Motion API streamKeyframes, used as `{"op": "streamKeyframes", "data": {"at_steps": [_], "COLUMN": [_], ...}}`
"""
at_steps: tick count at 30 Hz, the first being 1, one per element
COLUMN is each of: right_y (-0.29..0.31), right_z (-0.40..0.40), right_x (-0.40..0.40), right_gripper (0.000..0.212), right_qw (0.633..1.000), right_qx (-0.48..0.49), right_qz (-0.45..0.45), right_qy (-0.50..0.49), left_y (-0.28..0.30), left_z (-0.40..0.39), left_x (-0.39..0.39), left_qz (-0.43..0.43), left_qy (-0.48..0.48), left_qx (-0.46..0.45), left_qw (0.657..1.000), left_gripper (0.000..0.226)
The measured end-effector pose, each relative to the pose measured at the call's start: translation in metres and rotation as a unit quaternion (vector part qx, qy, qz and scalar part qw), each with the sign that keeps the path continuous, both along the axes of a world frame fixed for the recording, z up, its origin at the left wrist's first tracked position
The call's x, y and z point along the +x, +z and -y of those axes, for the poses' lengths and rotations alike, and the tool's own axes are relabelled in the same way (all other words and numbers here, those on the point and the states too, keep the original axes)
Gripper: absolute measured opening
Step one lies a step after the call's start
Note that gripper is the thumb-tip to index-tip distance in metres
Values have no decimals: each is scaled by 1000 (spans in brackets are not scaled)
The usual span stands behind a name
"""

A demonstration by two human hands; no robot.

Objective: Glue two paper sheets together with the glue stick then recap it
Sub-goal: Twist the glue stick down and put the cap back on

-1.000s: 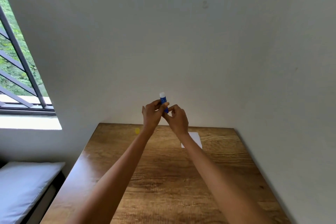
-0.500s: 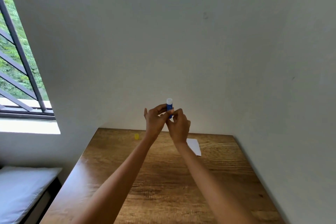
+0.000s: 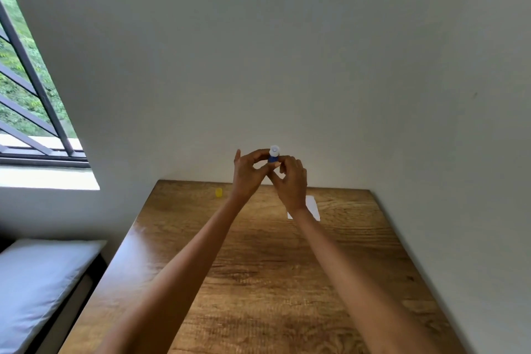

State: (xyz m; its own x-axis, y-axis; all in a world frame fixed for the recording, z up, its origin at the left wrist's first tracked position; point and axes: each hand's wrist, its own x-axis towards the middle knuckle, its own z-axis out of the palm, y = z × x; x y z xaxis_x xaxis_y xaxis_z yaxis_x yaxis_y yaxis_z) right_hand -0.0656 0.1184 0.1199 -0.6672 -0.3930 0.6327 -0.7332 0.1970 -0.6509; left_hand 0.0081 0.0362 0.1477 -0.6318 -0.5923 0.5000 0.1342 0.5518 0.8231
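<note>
Presently: left hand [image 3: 247, 174] and right hand [image 3: 290, 181], both raised above the far end of the table [image 3: 258, 282], fingertips of each pinched on one glue stick [image 3: 273, 156]. Stick: blue barrel, white glue end uppermost, uncapped, upright with a slight tilt. Step judged: readying the stick, likely twisting the base to advance the glue; no glue on the paper that can be made out. Next move calls for lowering the stick to the paper [image 3: 311, 207], white, flat on the table just behind the right wrist; whether one sheet or two, cannot tell. Cap [image 3: 219, 192]: small, yellow, standing apart at far left.
</note>
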Motion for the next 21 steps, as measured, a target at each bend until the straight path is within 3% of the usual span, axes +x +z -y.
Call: {"op": "streamKeyframes", "data": {"at_steps": [3,5,7,9,12,15,18,21], "right_y": [-9,-14,-23,-35,-47,-58,-58,-56], "right_z": [-10,-16,-20,-19,-14,-16,-25,-29], "right_x": [-7,-7,-3,8,25,24,16,12], "right_gripper": [3,7,9,18,20,16,21,26], "right_qw": [987,979,990,998,995,995,984,981], "right_qx": [46,74,74,55,4,-12,59,109], "right_qz": [63,84,47,-4,46,90,133,106], "right_qy": [143,169,115,-5,-93,-28,99,124], "left_y": [-8,-14,-21,-29,-43,-52,-53,-53], "left_z": [5,7,7,2,-10,-17,-11,-7], "left_x": [6,10,12,10,7,9,13,12], "left_qz": [13,24,41,56,68,63,67,68], "left_qy": [-59,-111,-131,-108,-58,-73,-113,-125], "left_qx": [18,40,45,38,16,36,61,56], "left_qw": [998,993,989,992,996,995,989,988], "left_gripper": [19,20,21,20,17,21,19,18]}}
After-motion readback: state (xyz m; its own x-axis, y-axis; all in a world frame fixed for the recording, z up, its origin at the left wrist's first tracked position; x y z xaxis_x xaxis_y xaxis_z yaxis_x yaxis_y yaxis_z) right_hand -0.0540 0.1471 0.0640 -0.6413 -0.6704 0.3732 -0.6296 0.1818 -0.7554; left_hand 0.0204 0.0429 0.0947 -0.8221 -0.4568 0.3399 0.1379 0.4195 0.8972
